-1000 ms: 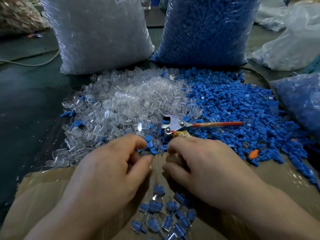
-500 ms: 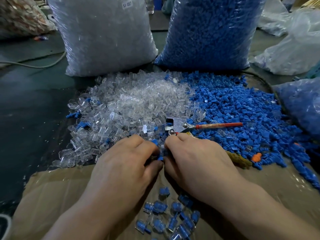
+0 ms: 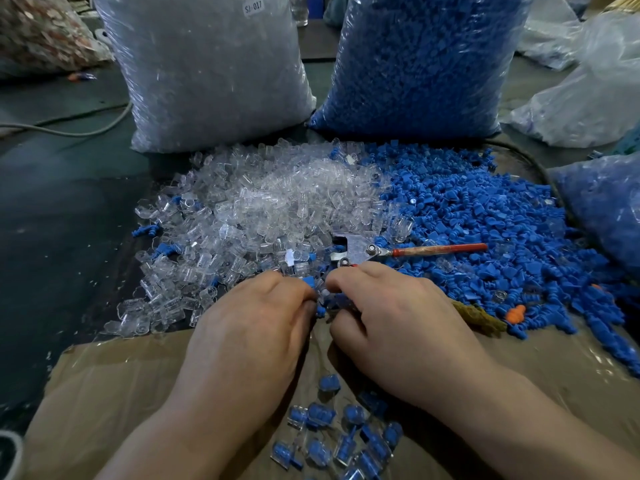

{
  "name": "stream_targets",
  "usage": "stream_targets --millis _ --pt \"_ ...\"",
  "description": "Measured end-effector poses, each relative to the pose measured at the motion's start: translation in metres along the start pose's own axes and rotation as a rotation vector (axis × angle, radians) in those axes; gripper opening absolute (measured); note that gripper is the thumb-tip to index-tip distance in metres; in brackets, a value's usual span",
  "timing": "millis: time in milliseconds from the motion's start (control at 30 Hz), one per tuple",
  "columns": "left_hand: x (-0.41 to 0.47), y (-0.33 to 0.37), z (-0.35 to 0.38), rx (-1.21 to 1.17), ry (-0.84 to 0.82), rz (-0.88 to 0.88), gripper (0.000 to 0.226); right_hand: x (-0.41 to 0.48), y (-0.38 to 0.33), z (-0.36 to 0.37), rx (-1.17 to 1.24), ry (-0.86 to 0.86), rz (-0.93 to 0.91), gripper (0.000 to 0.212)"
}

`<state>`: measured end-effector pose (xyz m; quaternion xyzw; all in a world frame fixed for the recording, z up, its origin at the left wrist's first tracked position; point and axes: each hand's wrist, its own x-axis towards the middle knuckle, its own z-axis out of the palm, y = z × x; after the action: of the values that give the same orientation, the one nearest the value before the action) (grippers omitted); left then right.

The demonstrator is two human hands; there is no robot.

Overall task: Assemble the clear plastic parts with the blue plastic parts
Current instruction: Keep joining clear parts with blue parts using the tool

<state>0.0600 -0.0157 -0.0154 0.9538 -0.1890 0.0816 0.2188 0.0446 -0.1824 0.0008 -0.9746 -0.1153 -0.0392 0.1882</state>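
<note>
1. One handle of the tool [image 3: 408,251] is hidden under the right hand [image 3: 398,323].
2. Just nearer than the tool, curled fingers of the right hand and left hand [image 3: 249,334] hide most of the small parts [image 3: 309,282] they pinch.
3. Behind the tool, the clear-parts sack [image 3: 207,74] and blue-parts sack [image 3: 415,64] are cut by the top edge.

A clear heap of parts [image 3: 263,202] lies against a blue heap [image 3: 485,230], a red-handled silver tool [image 3: 398,251] between them, on brown cardboard [image 3: 114,386] over a dark green surface [image 3: 52,209].
</note>
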Motion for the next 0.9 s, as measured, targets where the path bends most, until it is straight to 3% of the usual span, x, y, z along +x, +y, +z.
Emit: stream_targets --millis 133,267,333,600,900 --pt "-0.002 0.000 -0.001 -0.104 0.040 -0.058 0.018 -0.002 0.001 -0.002 0.149 0.043 0.019 0.021" --pt "-0.006 0.000 -0.002 -0.426 0.100 -0.193 0.016 -0.005 0.000 -0.003 0.253 0.058 -0.006 0.012" --pt "-0.006 0.003 -0.005 -0.552 0.088 -0.230 0.026 -0.006 0.000 -0.004 0.283 0.059 -0.016 0.011" --pt "-0.007 0.010 -0.010 -0.607 0.028 -0.183 0.034 -0.008 0.006 -0.008 0.430 0.073 -0.031 0.008" --pt "-0.008 0.012 -0.014 -0.706 0.081 -0.233 0.027 -0.011 0.004 -0.008 0.358 0.065 -0.075 0.022"
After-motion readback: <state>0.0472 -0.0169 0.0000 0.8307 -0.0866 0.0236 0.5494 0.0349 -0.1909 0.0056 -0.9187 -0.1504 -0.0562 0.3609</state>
